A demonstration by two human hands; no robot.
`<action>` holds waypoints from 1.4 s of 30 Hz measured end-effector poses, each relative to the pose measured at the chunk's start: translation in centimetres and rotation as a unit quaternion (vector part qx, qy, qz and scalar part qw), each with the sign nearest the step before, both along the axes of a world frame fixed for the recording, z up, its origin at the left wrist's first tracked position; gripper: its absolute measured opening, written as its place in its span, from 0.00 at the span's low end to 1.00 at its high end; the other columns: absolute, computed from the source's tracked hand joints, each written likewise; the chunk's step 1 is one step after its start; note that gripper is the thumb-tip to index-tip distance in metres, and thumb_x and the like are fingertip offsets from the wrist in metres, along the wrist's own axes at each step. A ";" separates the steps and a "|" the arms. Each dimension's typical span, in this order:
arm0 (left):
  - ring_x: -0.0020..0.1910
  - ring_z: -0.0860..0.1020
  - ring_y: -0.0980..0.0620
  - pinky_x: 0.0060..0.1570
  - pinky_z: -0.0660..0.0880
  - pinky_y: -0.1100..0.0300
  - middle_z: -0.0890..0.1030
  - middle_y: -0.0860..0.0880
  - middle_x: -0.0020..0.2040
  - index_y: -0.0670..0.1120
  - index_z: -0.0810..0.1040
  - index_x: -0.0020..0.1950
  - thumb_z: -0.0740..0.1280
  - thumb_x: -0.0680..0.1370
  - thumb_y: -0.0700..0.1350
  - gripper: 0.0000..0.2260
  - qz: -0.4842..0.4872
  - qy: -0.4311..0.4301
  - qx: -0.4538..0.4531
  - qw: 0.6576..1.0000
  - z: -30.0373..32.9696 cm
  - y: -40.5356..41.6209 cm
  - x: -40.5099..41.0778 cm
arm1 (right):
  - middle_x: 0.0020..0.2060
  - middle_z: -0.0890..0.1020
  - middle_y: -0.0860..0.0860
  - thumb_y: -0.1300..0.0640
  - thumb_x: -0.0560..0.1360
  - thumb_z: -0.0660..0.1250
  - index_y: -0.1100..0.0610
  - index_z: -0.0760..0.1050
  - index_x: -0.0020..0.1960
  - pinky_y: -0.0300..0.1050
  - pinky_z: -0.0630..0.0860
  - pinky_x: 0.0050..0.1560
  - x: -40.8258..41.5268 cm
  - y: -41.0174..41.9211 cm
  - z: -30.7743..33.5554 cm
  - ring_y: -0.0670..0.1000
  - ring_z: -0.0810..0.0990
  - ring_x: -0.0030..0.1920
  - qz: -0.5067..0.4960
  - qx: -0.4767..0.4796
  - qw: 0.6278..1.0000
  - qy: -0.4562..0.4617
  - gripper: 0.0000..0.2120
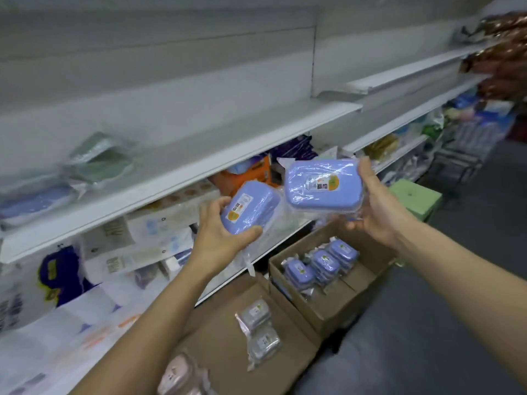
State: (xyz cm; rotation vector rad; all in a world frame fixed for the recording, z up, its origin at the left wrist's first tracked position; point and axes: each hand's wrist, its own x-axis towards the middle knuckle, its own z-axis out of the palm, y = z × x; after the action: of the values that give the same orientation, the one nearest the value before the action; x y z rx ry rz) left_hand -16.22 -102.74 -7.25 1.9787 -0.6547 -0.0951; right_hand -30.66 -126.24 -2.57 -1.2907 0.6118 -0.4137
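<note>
My left hand grips a lavender-blue plastic box wrapped in clear film, thumb under it and fingers curled over its far end. My right hand holds a second, similar wrapped blue box from its right side, lid and label facing me. Both boxes are raised in front of a white shop shelf. Below them an open cardboard box holds several more wrapped blue boxes.
A flattened cardboard sheet on the floor carries grey wrapped boxes and a pink one. Wrapped green and blue items lie at the shelf's left. Lower shelves are packed with goods. A green stool stands on the grey floor at right.
</note>
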 end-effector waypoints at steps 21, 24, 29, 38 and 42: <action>0.52 0.81 0.46 0.54 0.79 0.50 0.80 0.45 0.58 0.47 0.72 0.62 0.75 0.58 0.62 0.37 0.095 0.427 0.101 0.894 -23.1 -29.6 6.3 | 0.48 0.81 0.57 0.43 0.75 0.65 0.55 0.75 0.55 0.48 0.76 0.41 10.3 -30.0 -24.5 0.56 0.79 0.40 -0.133 0.141 0.952 0.235 0.17; 0.49 0.83 0.45 0.52 0.81 0.46 0.82 0.44 0.55 0.46 0.77 0.59 0.77 0.56 0.61 0.36 0.111 0.492 0.085 0.859 -26.5 -33.9 6.6 | 0.49 0.83 0.56 0.40 0.70 0.67 0.55 0.78 0.52 0.52 0.78 0.47 12.2 -33.2 -28.6 0.57 0.81 0.42 -0.144 0.152 0.942 0.263 0.20; 0.54 0.77 0.45 0.62 0.74 0.51 0.77 0.44 0.64 0.43 0.72 0.68 0.76 0.52 0.71 0.52 0.169 0.544 0.153 0.808 -32.3 -39.7 7.1 | 0.52 0.81 0.57 0.45 0.77 0.61 0.58 0.76 0.57 0.54 0.78 0.52 14.3 -37.7 -35.4 0.59 0.80 0.52 -0.145 0.199 0.926 0.286 0.18; 0.72 0.64 0.38 0.71 0.63 0.46 0.59 0.39 0.77 0.39 0.52 0.78 0.72 0.59 0.73 0.61 0.280 0.542 0.227 0.760 -42.9 -47.7 8.2 | 0.45 0.80 0.57 0.48 0.81 0.57 0.60 0.74 0.57 0.51 0.75 0.42 18.0 -43.5 -46.6 0.56 0.79 0.43 -0.061 0.237 0.904 0.351 0.16; 0.74 0.61 0.40 0.72 0.60 0.47 0.59 0.40 0.75 0.38 0.52 0.76 0.75 0.62 0.69 0.57 0.318 0.526 0.245 0.750 -46.1 -51.1 8.6 | 0.57 0.80 0.60 0.46 0.81 0.57 0.61 0.76 0.63 0.56 0.76 0.56 18.5 -45.1 -52.2 0.61 0.79 0.55 -0.023 0.260 0.886 0.383 0.21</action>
State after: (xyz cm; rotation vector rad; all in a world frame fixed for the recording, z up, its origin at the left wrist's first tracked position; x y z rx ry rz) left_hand -7.62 -153.84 -53.36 2.0985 0.8666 -0.9588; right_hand -12.18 -171.37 -54.76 -0.8821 1.3198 0.2540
